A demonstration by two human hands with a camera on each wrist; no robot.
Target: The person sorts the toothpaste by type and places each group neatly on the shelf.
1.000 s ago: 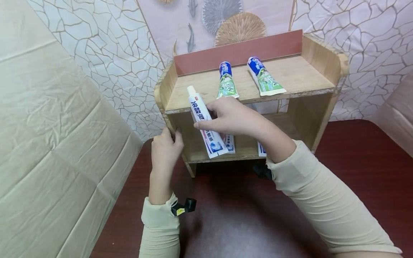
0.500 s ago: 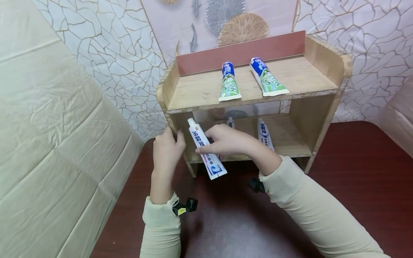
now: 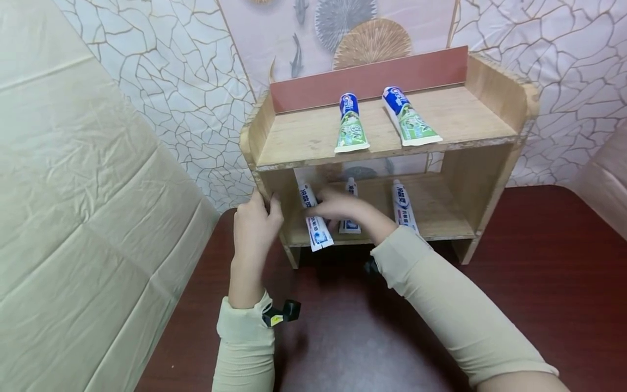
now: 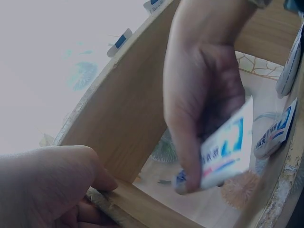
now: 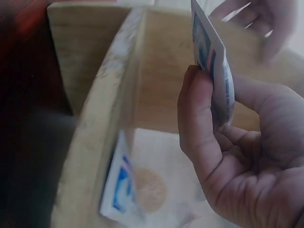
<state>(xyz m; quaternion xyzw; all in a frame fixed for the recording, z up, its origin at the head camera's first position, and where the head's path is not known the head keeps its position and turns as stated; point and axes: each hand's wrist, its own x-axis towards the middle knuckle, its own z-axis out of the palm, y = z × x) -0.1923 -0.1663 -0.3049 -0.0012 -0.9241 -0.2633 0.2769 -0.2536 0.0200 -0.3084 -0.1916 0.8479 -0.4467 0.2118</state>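
Observation:
My right hand (image 3: 340,206) pinches a white toothpaste tube (image 3: 318,233) with blue lettering between thumb and fingers. It reaches into the left part of the lower level of a small wooden shelf (image 3: 299,142). In the head view the tube slants, cap end inward and flat end out past the front edge. In the right wrist view, fingers (image 5: 197,109) show curled against the held tube (image 5: 222,90). My left hand (image 3: 256,224) grips the shelf's left side panel (image 4: 123,102), thumb on the inner face. Two similar tubes, a middle one (image 3: 350,224) and a right one (image 3: 404,204), lie on the lower level.
Two blue-and-green toothpaste tubes, one left (image 3: 350,129) and one right (image 3: 410,121), lie on the top level before a reddish back strip (image 3: 367,79). The shelf stands on a dark red table (image 3: 352,326). A pale cloth wall (image 3: 98,218) rises at the left.
My right hand has carried the toothpaste tube down from in front of the top level, then forward into the lower level. The left hand keeps its grip on the side panel.

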